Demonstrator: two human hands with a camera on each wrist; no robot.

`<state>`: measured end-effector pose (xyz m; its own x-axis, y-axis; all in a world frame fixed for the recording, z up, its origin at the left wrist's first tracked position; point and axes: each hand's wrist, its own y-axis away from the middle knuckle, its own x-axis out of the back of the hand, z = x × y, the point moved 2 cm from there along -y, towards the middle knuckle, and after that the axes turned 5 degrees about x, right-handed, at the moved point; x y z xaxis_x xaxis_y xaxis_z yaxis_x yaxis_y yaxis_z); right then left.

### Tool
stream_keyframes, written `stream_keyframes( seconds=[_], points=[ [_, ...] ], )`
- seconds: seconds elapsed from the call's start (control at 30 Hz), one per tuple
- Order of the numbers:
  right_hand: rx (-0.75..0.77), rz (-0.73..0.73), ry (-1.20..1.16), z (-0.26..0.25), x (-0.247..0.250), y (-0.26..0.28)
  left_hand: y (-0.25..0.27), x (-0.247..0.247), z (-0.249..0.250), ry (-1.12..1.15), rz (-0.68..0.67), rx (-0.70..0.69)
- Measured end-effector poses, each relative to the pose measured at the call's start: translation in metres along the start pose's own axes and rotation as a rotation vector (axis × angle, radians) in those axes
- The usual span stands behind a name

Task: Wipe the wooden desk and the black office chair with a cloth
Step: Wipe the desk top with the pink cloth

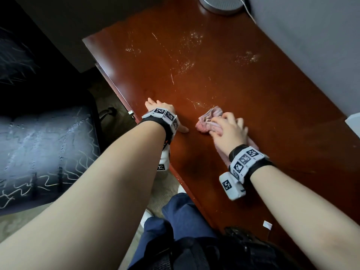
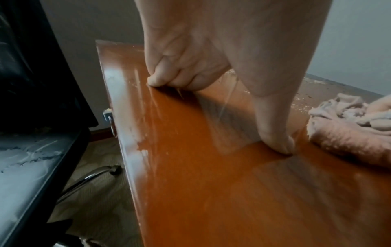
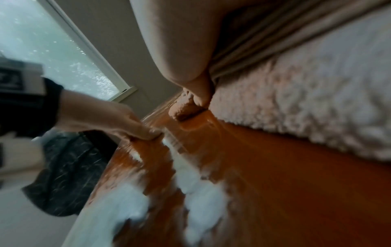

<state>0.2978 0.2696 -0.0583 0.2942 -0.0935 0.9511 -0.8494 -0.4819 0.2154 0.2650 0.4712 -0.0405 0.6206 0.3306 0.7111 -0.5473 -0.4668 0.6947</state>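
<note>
The reddish wooden desk (image 1: 253, 90) carries white dusty streaks (image 1: 187, 63) across its middle. A bunched pink cloth (image 1: 208, 119) lies on it near the front. My right hand (image 1: 228, 129) sits on top of the cloth, fingers curled over its folds, thumb (image 3: 190, 66) pressed against the fabric (image 3: 306, 108). My left hand (image 1: 163, 107) rests by the desk's left edge and holds nothing; its fingertips (image 2: 154, 81) and thumb touch the wood (image 2: 211, 183), a short way left of the cloth (image 2: 338, 138). The black office chair (image 1: 39, 143), marked with pale streaks, stands to the left of the desk.
A round silver base (image 1: 222, 4) with a cord sits at the desk's far end. A grey wall runs along the right side, with a white object (image 1: 353, 121) at that edge. A small white tag (image 1: 267, 224) lies near me. The chair's chrome leg (image 2: 91, 177) stands on carpet.
</note>
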Motion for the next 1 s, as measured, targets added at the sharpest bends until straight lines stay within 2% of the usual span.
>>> stream_keyframes(
  seconds=[0.1, 0.2, 0.3, 0.47, 0.7, 0.83, 1.0],
  points=[
    [0.026, 0.002, 0.004, -0.004, -0.002, -0.001, -0.002, 0.005, -0.001, -0.047, -0.012, -0.027],
    [0.031, 0.019, 0.01, -0.005, -0.001, -0.013, -0.007, 0.003, -0.003, -0.072, 0.043, -0.09],
    [0.006, 0.031, 0.016, -0.013, 0.005, -0.044, -0.006, 0.004, -0.003, -0.069, 0.068, -0.093],
    [-0.027, 0.059, -0.005, -0.023, 0.017, -0.106, -0.007, 0.009, -0.002, -0.098, 0.018, -0.082],
    [0.003, 0.069, -0.015, -0.028, 0.027, -0.16, -0.007, 0.009, -0.001, -0.111, 0.0, -0.041],
    [0.03, 0.057, -0.009, -0.024, 0.027, -0.157, -0.006, 0.009, -0.001, -0.084, -0.005, -0.024],
    [0.046, 0.053, -0.003, -0.009, 0.022, -0.112, 0.0, 0.006, -0.004, -0.1, 0.01, -0.025]
  ],
)
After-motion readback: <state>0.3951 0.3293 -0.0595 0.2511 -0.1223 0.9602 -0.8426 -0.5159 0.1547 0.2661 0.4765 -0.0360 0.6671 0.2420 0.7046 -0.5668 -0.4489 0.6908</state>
